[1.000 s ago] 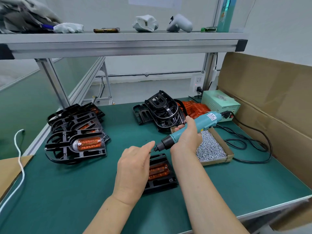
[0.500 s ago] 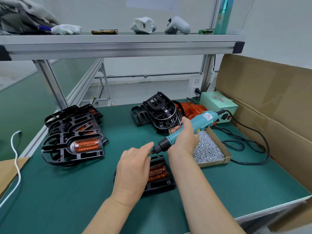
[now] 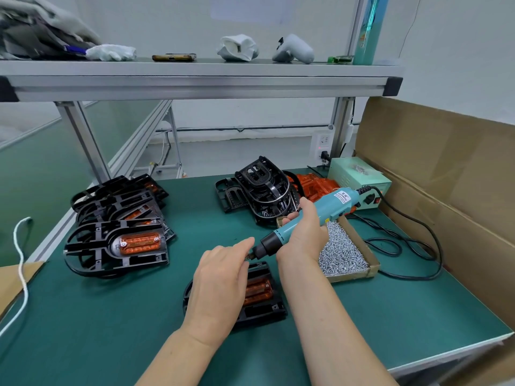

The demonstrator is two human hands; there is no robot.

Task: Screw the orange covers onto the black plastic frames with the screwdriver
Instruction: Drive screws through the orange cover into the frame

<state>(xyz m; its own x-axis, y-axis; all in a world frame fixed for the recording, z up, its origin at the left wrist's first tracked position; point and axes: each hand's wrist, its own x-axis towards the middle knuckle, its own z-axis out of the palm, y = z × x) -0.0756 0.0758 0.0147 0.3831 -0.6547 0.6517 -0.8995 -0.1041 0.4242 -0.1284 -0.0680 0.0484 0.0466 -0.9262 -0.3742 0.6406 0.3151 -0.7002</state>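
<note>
Lying along the far left edge of the green mat [image 3: 111, 330], a white cord [image 3: 21, 254]. Just to its right, a stack of black frames [image 3: 111, 207], the topmost with a top cover [image 3: 140, 242] in orange seated in its middle, well apart from both hands. Further right, near the front edge, the left hand [image 3: 220, 285], back upward, spread over the left part of a black frame [image 3: 267, 310] flat on the mat; fingers [image 3: 242, 245] stretched forward to the bit of the screwdriver [image 3: 306, 221], at or just beside its tip; impossible to tell whether anything is pinched there. Showing beyond that hand's right side, the orange cover [image 3: 257, 292], nested in the frame, just below and in front of the bit. Above, the teal screwdriver tilted down to the left, its black nose over the frame's far end, gripped round the barrel by the right hand [image 3: 305, 238], fingers curled about it. Behind the hands, a heap of bare frames [image 3: 264, 190], and just beside it a pile of loose covers [image 3: 315, 186]. Right of the gripping hand, touching its wrist side, a cardboard screw box [image 3: 351, 275] full of small silver screws. Further back, a pale green power unit [image 3: 359, 176], with a black cable [image 3: 418, 246] looping over the mat. At far right, a cardboard wall [image 3: 446, 168].
</note>
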